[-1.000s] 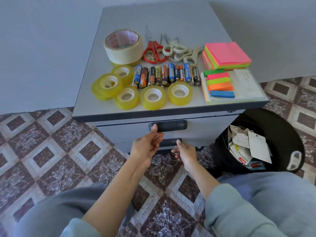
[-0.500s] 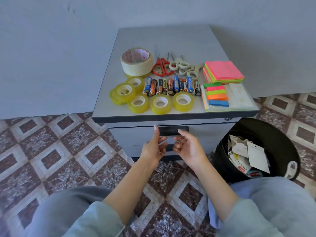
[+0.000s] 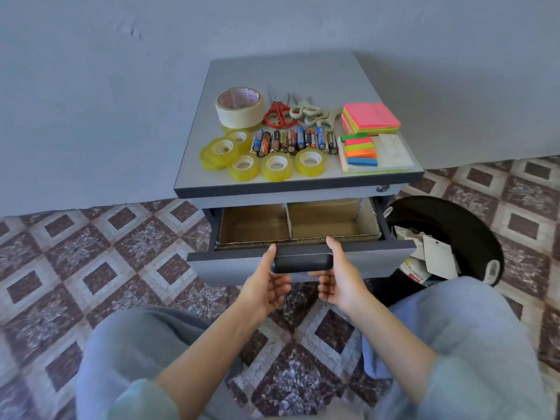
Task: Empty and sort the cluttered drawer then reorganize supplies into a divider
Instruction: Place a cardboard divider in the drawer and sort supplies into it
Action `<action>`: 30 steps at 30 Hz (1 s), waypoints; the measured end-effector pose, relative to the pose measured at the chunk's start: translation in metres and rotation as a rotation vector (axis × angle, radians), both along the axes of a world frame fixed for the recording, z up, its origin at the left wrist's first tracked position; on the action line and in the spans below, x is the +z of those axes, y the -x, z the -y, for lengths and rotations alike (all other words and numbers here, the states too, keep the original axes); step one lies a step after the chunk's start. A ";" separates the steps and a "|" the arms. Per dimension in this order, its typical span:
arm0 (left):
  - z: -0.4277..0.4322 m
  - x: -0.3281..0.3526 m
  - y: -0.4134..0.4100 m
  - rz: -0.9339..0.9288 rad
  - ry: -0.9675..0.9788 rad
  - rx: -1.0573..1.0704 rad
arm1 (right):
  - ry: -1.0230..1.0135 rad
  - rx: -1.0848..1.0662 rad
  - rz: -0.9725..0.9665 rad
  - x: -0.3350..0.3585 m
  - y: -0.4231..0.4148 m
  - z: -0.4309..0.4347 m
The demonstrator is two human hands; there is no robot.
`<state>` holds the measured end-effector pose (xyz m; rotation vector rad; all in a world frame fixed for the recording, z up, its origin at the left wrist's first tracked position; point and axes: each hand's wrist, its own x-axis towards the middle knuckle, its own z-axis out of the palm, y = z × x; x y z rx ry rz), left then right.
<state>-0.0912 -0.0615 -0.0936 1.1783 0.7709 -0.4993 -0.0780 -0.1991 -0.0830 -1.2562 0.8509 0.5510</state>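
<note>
The grey cabinet's top drawer [image 3: 230, 268] stands pulled out, with a bare cardboard divider [image 3: 254, 228] of two visible compartments inside. My left hand [image 3: 266, 283] and my right hand [image 3: 339, 280] hold the two ends of the dark drawer handle [image 3: 303, 262], thumbs up and fingers curled beneath it. On the cabinet top [image 3: 281, 71] lie a masking tape roll [image 3: 239, 109], several yellow clear-tape rolls [image 3: 275, 166], a row of batteries [image 3: 295, 140], red and white scissors [image 3: 277, 113], neon sticky notes [image 3: 371, 116] and coloured flag tabs [image 3: 360, 150].
A black waste bin [image 3: 454, 225] with paper scraps and packaging stands on the floor just right of the open drawer. A grey wall runs behind the cabinet. Patterned floor tiles [image 3: 91, 262] spread to the left. My knees frame the bottom of the view.
The drawer was closed before and now stands pulled out, showing the cardboard divider. Both hands moved from just below the handle onto its ends. The camera has drawn back.
</note>
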 end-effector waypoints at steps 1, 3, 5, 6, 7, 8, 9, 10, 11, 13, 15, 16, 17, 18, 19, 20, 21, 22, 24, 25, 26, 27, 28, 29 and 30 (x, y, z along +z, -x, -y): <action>0.001 -0.001 0.008 0.001 -0.004 0.005 | 0.005 0.006 -0.003 0.001 0.008 0.001; 0.003 -0.004 0.024 -0.004 -0.023 0.016 | 0.017 0.027 -0.012 0.003 0.023 0.002; 0.001 -0.006 0.041 -0.019 -0.028 0.004 | 0.025 0.057 -0.021 0.003 0.040 0.004; 0.000 -0.007 0.050 -0.031 -0.022 -0.006 | 0.027 0.074 -0.028 0.003 0.048 0.005; -0.001 -0.007 0.058 -0.045 -0.019 -0.018 | 0.031 0.088 -0.036 0.003 0.056 0.006; -0.002 -0.008 0.069 -0.064 -0.020 -0.032 | 0.034 0.097 -0.049 0.002 0.067 0.007; -0.002 -0.007 0.077 -0.071 -0.015 -0.046 | 0.033 0.106 -0.052 0.003 0.075 0.009; -0.003 -0.008 0.086 -0.077 -0.008 -0.057 | 0.031 0.113 -0.056 0.003 0.084 0.010; -0.003 -0.007 0.095 -0.088 -0.004 -0.065 | 0.033 0.120 -0.067 0.004 0.092 0.011; -0.005 -0.006 0.108 -0.121 0.000 -0.074 | 0.032 0.145 -0.087 0.004 0.106 0.010; -0.009 -0.003 0.110 -0.181 -0.016 -0.085 | 0.031 0.158 -0.093 0.004 0.113 0.009; -0.010 -0.001 0.109 -0.208 -0.023 -0.100 | 0.027 0.158 -0.094 0.004 0.115 0.009; -0.012 0.000 0.107 -0.229 -0.023 -0.122 | 0.022 0.154 -0.095 0.005 0.115 0.008; -0.013 0.003 0.104 -0.243 -0.021 -0.150 | 0.018 0.151 -0.095 0.005 0.115 0.008; -0.013 0.006 0.102 -0.251 -0.017 -0.175 | 0.013 0.146 -0.093 0.006 0.115 0.008; -0.013 0.008 0.101 -0.252 -0.012 -0.192 | 0.005 0.139 -0.091 0.006 0.114 0.008; -0.013 0.009 0.099 -0.254 -0.009 -0.198 | -0.001 0.132 -0.094 0.007 0.114 0.009; -0.012 0.010 0.100 -0.262 -0.010 -0.195 | -0.002 0.127 -0.105 0.006 0.114 0.010; -0.012 0.009 0.108 -0.280 -0.019 -0.204 | -0.013 0.125 -0.132 0.003 0.121 0.010; -0.012 0.008 0.113 -0.287 -0.024 -0.217 | -0.022 0.131 -0.142 0.001 0.125 0.011; -0.013 0.006 0.119 -0.303 -0.028 -0.230 | -0.027 0.143 -0.159 0.000 0.131 0.012; -0.015 0.005 0.126 -0.321 -0.028 -0.239 | -0.031 0.156 -0.178 -0.001 0.137 0.013; -0.016 0.004 0.132 -0.332 -0.023 -0.246 | -0.037 0.170 -0.194 -0.001 0.143 0.014; -0.018 0.004 0.136 -0.335 -0.013 -0.251 | -0.044 0.183 -0.205 -0.001 0.146 0.014; -0.019 0.004 0.138 -0.333 -0.003 -0.255 | -0.050 0.193 -0.211 -0.001 0.148 0.014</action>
